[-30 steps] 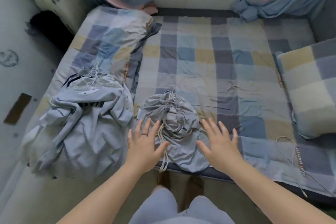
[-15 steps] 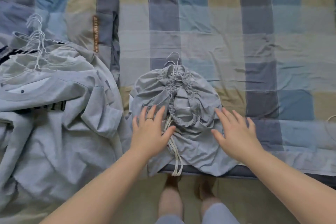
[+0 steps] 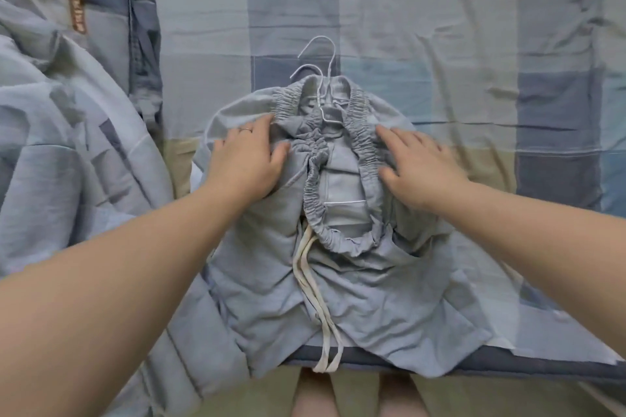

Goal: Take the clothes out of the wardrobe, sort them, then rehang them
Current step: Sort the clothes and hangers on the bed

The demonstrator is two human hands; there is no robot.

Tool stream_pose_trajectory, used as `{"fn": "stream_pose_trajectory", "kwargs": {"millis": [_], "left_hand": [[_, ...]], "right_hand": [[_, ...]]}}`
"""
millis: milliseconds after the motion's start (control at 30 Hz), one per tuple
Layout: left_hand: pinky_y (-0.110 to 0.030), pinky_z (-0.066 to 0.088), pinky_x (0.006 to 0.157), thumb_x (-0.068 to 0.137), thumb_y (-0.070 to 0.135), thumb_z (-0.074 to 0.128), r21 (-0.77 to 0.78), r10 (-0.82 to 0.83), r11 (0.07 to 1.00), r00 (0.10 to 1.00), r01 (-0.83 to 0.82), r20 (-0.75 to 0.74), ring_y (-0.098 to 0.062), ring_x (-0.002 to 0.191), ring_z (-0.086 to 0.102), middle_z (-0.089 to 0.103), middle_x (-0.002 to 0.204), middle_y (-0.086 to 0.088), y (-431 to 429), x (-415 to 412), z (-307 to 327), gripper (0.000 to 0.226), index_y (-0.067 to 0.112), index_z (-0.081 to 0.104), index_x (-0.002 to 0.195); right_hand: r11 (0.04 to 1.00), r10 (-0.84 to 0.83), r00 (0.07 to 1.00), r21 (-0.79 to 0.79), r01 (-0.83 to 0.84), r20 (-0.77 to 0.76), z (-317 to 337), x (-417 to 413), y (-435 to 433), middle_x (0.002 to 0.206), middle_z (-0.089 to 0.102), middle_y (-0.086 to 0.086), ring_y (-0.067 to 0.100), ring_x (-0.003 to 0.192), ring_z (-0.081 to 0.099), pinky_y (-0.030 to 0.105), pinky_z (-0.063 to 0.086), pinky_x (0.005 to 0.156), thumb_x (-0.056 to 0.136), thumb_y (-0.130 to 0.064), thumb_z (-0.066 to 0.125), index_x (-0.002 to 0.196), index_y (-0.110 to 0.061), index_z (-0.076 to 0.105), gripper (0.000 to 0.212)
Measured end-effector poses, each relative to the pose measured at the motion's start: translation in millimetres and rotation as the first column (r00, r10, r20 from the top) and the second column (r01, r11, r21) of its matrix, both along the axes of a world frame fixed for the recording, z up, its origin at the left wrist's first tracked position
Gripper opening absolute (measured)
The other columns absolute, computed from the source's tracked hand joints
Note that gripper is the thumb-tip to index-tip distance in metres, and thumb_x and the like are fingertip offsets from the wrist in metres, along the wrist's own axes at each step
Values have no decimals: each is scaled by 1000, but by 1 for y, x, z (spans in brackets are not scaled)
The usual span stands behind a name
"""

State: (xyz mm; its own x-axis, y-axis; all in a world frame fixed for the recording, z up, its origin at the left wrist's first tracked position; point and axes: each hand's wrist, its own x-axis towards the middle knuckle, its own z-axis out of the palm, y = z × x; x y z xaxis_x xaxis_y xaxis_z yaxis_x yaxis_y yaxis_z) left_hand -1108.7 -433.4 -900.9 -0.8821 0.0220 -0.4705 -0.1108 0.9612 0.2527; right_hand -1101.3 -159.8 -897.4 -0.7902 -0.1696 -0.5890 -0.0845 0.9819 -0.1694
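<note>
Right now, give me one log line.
left hand: flat on grey elastic-waist drawstring shorts | right hand: flat on shorts | white wire hangers: inside shorts | underneath: checked bedsheet

Grey drawstring garment [image 3: 355,308]: lies bunched on checked bedsheet [image 3: 457,27], hem overhanging bed edge.
White wire hangers [image 3: 326,57]: hooks protrude from garment's elastic waistband [image 3: 367,145] at far end.
Cream drawstring [image 3: 316,298]: trails down garment centre.
Left hand [image 3: 247,161]: flat on garment, left of waistband.
Right hand [image 3: 421,169]: flat on garment, right of waistband.
Heaped pale clothing [image 3: 50,145]: left of garment.
</note>
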Motion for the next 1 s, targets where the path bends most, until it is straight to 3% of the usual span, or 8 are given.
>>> {"fn": "stream_pose_trajectory", "kwargs": {"millis": [133,300,467,600,733,833,1000], "left_hand": [[-52,45,95,100,50,41,-40,15,999,996,-12,83,-39,120,54,56,135,-17,3,-7,-12,49,13,45,133],[-51,44,90,100,37,49,50,115,992,993,-114,-8,-39,111,55,58,123,-17,6,-3,4,33,11,50,120],[-49,46,81,100,26,48,174,195,968,979,-183,-53,-37,101,57,65,110,-13,7,15,40,15,15,53,110],[-43,45,78,95,15,51,259,195,952,976,-163,-101,-34,97,58,66,103,-11,12,29,84,13,12,57,106],[-40,43,73,92,8,56,330,238,926,961,-182,-138,-32,88,59,66,92,-6,23,51,140,11,10,61,101],[-41,47,75,91,9,57,400,282,889,954,-222,-98,-28,86,60,66,90,-1,34,68,187,9,14,62,97],[-30,41,74,91,11,60,496,248,845,968,-199,-34,-20,89,61,67,91,3,41,90,254,8,16,64,95]], "right_hand": [[999,-32,999,-7,33,31,-17,-13,-6,149,40,4,32,133,41,52,33,104,94,-42,42,151,-31,20,62],[997,-74,997,-36,74,19,-4,-19,-8,135,51,8,34,122,50,48,38,96,94,-38,43,141,-27,35,48],[990,-90,996,-113,89,-5,27,-15,8,109,64,8,34,103,59,42,39,79,99,-38,40,103,-24,50,18],[974,-85,996,-205,92,42,74,-9,25,97,62,7,34,95,58,43,44,76,101,-34,42,89,-23,48,17],[952,-147,988,-264,154,46,138,14,42,96,61,6,33,97,56,47,44,82,101,-30,43,96,-19,57,19],[930,-239,970,-280,239,33,191,45,51,102,63,8,32,101,55,49,44,87,101,-29,44,105,-18,63,22],[852,-428,903,-319,415,31,271,103,60,97,61,3,25,99,56,47,44,90,101,-29,46,107,-20,66,23]]}}
